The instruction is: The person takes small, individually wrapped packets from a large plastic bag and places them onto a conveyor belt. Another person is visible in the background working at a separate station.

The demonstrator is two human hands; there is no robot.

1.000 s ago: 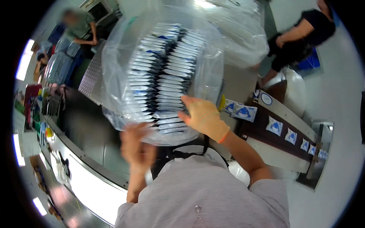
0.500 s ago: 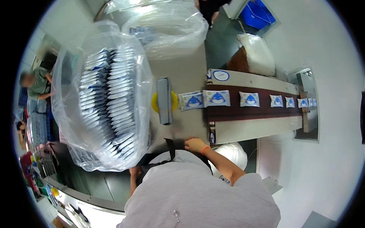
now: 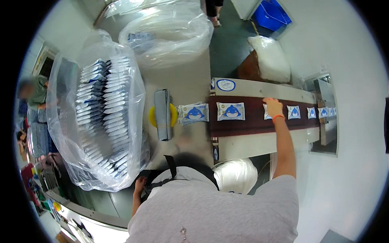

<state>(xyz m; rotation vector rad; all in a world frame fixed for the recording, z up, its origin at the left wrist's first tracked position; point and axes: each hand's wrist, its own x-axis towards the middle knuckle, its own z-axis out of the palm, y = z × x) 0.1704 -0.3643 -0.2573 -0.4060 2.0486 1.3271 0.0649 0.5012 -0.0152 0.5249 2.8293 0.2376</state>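
Note:
My right hand (image 3: 274, 107) reaches far out over a dark brown conveyor belt (image 3: 253, 123) and lies on a white packet (image 3: 266, 112) with a blue picture. Whether the fingers grip the packet is unclear. More such packets (image 3: 231, 111) lie in a row along the belt. My left hand (image 3: 139, 185) is low beside my body, at the bottom edge of a large clear plastic bag (image 3: 133, 93) filled with stacked packets (image 3: 103, 117). I cannot tell if this hand holds the bag.
A grey folded bundle (image 3: 163, 114) lies on a yellow disc on the steel table (image 3: 190, 83). A second clear bag (image 3: 166, 34) sits behind it. A white sack (image 3: 269, 58) and a blue crate (image 3: 270, 16) are further back. Another person (image 3: 34, 93) stands at the left.
My right hand has gone from near my body out to the belt and onto a packet. The view has swung, so the big bag now lies further left.

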